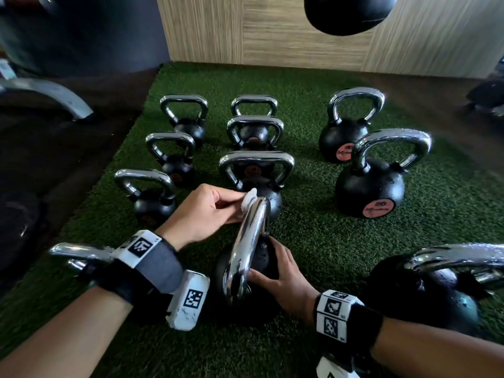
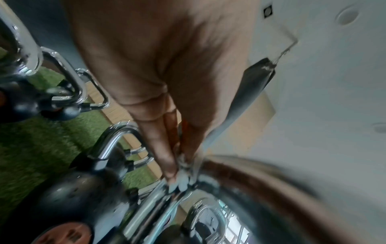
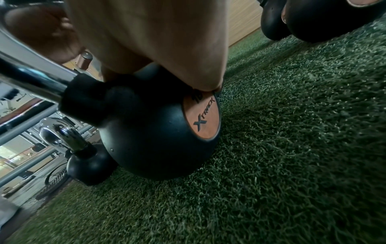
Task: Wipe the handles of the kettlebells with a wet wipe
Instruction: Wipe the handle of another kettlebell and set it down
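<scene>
A black kettlebell [image 1: 263, 259] with a chrome handle [image 1: 248, 246] stands on the green turf right in front of me. My left hand [image 1: 234, 205] pinches a white wet wipe [image 1: 249, 200] against the top far end of that handle. In the left wrist view my fingers [image 2: 165, 156] press the wipe [image 2: 181, 180] onto the chrome handle [image 2: 150, 208]. My right hand [image 1: 278, 268] rests spread on the ball below the handle. From the right wrist, the palm [image 3: 156, 41] covers the top of the ball [image 3: 150, 140], a fingertip at its orange label [image 3: 203, 118].
Several more kettlebells stand in rows on the turf [image 1: 313, 241] ahead, the biggest [image 1: 369, 186] at right. Another large one [image 1: 425, 290] sits beside my right wrist, and a handle [image 1: 79, 255] lies under my left wrist. A wooden wall [image 1: 272, 31] closes the back; dark floor [image 1: 68, 148] lies left.
</scene>
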